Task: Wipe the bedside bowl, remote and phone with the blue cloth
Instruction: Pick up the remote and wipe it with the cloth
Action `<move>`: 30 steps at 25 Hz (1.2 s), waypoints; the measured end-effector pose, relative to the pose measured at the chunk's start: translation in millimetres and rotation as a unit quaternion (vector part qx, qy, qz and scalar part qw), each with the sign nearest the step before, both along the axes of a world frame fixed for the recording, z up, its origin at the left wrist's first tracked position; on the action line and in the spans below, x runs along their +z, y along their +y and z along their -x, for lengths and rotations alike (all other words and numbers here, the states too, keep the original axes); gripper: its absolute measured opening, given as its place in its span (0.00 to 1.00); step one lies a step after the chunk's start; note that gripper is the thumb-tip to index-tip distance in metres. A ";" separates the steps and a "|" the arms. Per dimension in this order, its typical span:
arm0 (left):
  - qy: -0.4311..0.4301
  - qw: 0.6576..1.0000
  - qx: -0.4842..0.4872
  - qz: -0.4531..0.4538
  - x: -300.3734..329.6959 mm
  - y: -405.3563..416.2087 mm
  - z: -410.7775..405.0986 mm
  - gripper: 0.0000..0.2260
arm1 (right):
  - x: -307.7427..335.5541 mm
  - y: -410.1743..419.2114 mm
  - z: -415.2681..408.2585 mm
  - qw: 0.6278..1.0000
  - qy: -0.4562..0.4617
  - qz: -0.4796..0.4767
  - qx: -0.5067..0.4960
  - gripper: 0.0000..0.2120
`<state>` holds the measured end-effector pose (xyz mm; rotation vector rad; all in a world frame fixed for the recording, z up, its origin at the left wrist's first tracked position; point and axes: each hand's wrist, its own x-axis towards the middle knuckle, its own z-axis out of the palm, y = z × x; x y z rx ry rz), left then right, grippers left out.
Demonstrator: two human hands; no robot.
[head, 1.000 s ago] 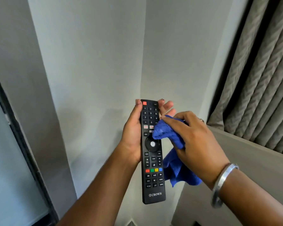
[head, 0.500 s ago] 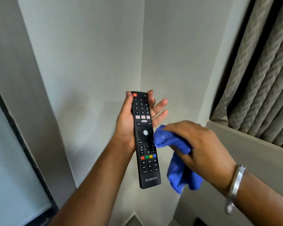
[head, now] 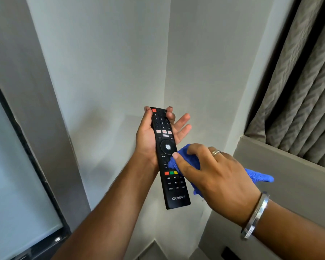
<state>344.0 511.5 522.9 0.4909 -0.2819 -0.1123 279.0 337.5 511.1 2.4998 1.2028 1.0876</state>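
A long black remote (head: 166,147) with coloured buttons is held up in front of a white wall corner, buttons facing me. My left hand (head: 148,136) grips its upper half from behind, thumb along the left edge. My right hand (head: 214,175) is bunched around the blue cloth (head: 188,158) and presses it against the remote's right side, over the volume and colour buttons. A loose end of the cloth sticks out past my right wrist. The bowl and the phone are not in view.
A grey ledge (head: 281,166) runs along the right, with pleated grey curtains (head: 304,91) above it. A dark-framed glass panel (head: 17,184) stands at the left. A silver bangle (head: 255,216) circles my right wrist.
The cloth has slid down the remote from the upper buttons to the middle and lower right side. My right hand turned, palm down, and the cloth's loose end now trails to the right.
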 end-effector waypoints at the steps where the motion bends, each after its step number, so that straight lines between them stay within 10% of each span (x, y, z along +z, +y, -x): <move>1: 0.006 1.000 0.000 0.002 -4.0 -0.5 0.0 0.25 | -0.5 -3.8 0.2 1.000 0.003 0.020 0.011 0.31; 30: 0.027 0.995 0.014 -0.098 -43.3 -12.9 11.7 0.25 | -12.5 -16.2 28.1 0.991 0.096 0.092 0.009 0.20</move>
